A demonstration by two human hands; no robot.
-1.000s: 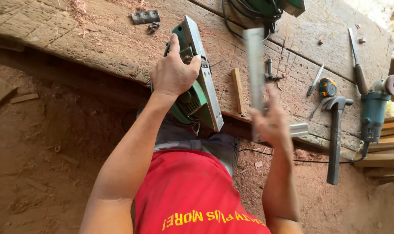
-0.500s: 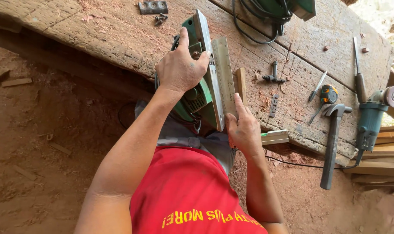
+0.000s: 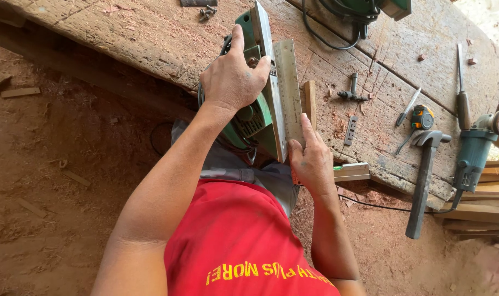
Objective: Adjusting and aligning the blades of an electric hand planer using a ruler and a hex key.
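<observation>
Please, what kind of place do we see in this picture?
Probably a simple woodworking shop, perhaps open-air. A worn plank workbench stands on a dirt floor strewn with sawdust. The left hand holds a green electric planer, the right hand a metal ruler; a hammer and angle grinder lie nearby.

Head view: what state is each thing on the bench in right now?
Planer: tipped on its side, held by the left hand.
Ruler: flat against the planer's base, steadied by the right hand.
Hammer: lying flat, handle overhanging the bench edge.
Angle grinder: lying untouched.
</observation>
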